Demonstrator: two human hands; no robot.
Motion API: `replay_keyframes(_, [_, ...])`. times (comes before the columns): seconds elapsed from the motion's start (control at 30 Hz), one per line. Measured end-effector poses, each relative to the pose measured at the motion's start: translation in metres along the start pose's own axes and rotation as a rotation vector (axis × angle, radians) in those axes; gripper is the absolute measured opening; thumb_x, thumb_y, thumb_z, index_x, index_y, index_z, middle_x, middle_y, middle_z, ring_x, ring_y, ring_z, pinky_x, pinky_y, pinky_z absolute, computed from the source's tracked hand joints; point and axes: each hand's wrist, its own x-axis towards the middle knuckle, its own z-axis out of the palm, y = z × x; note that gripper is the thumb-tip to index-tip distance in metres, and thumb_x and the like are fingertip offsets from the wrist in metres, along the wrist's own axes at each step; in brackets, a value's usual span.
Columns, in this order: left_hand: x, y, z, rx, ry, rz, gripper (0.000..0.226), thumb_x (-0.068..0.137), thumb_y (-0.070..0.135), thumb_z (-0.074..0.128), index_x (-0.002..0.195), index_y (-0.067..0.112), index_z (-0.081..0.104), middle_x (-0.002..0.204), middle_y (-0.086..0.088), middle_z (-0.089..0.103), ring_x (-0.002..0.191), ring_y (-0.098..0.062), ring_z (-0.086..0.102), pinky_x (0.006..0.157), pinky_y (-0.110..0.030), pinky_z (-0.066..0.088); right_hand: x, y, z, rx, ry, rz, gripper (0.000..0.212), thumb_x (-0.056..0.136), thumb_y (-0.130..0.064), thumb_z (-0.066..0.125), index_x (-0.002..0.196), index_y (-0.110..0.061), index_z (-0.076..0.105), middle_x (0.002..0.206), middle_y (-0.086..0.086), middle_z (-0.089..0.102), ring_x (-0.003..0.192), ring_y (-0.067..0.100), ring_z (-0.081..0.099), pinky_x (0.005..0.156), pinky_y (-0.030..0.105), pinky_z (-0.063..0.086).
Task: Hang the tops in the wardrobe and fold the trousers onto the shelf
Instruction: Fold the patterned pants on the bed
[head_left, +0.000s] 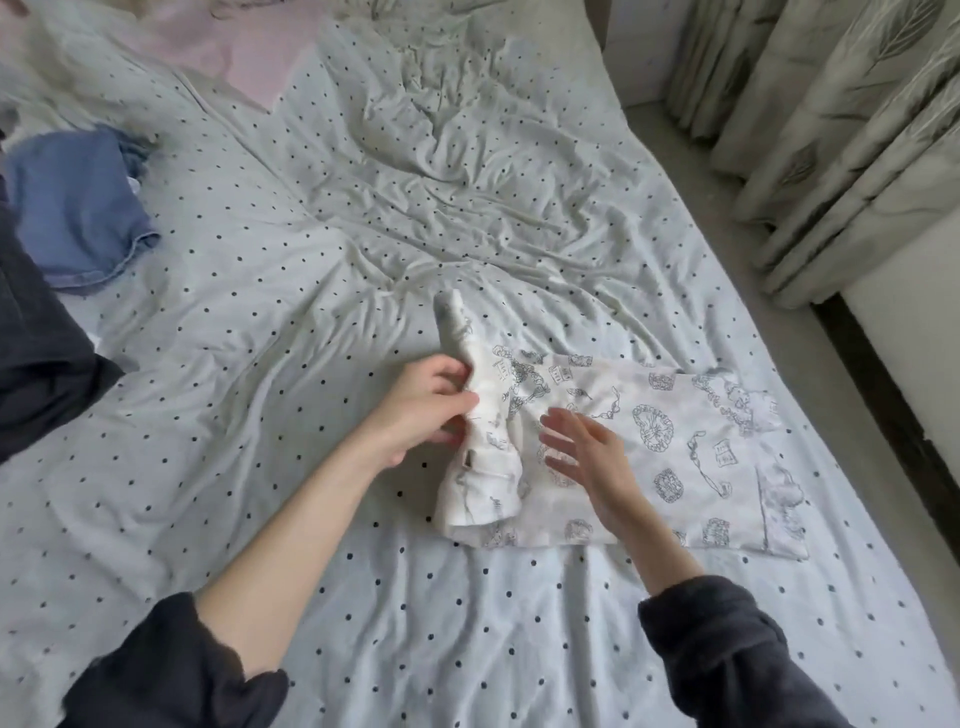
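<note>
The left hand (423, 410) pinches the raised fold of the white printed trousers (649, 457), thumb and fingers curled round the cloth, while the right hand (587, 457) hovers just beside it with fingers spread and relaxed, above the flat part of the same garment and holding nothing. The trousers lie partly folded on the polka-dot bed sheet (311, 312), their left end turned up and over. Farther left on the bed are folded blue denim (78, 208) and a dark garment (36, 364), with a pink piece (249, 57) near the top and curtains (831, 130) at the right.
</note>
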Motion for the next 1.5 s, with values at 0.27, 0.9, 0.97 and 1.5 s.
replay_keyframes(0.27, [0.036,-0.023,0.092,-0.088,-0.189,-0.1,0.025,0.094,0.007,0.053,0.118,0.009,0.058,0.095,-0.003,0.064,0.076,-0.014,0.062,0.063,-0.022,0.056,-0.005,0.0,-0.086,-0.137,0.179,0.057,0.045,0.101,-0.033,0.039,0.141,-0.013,0.041,0.139,0.003,0.047,0.123,0.023,0.048,0.101,0.043,0.042])
replay_keyframes(0.9, [0.056,-0.054,0.071,-0.229,-0.035,-0.312,0.055,0.083,-0.006,0.062,0.133,0.009,0.045,0.093,-0.006,0.064,0.08,-0.02,0.061,0.079,-0.043,0.051,0.001,0.035,-0.056,-1.208,-0.049,-0.305,0.076,0.092,-0.033,0.055,0.151,-0.03,0.007,0.159,0.002,-0.013,0.146,0.022,-0.011,0.119,0.042,-0.001])
replay_keyframes(0.97, [0.047,-0.042,0.059,-0.171,-0.018,-0.257,0.047,0.085,-0.005,0.06,0.126,0.013,0.049,0.091,-0.005,0.064,0.084,-0.021,0.059,0.085,-0.043,0.048,0.001,0.027,-0.051,-1.109,-0.119,-0.32,0.075,0.091,-0.034,0.057,0.151,-0.03,0.011,0.159,0.001,-0.008,0.146,0.02,-0.007,0.12,0.041,0.004])
replay_keyframes(1.5, [0.037,0.031,0.197,0.291,-0.463,0.255,0.032,0.092,0.008,0.056,0.123,0.013,0.058,0.114,-0.005,0.063,0.091,-0.013,0.059,0.086,-0.027,0.049,-0.042,0.003,-0.183,0.042,0.343,0.093,0.033,0.099,-0.046,0.037,0.114,-0.027,0.059,0.128,0.011,0.057,0.106,0.017,0.056,0.099,0.043,0.043])
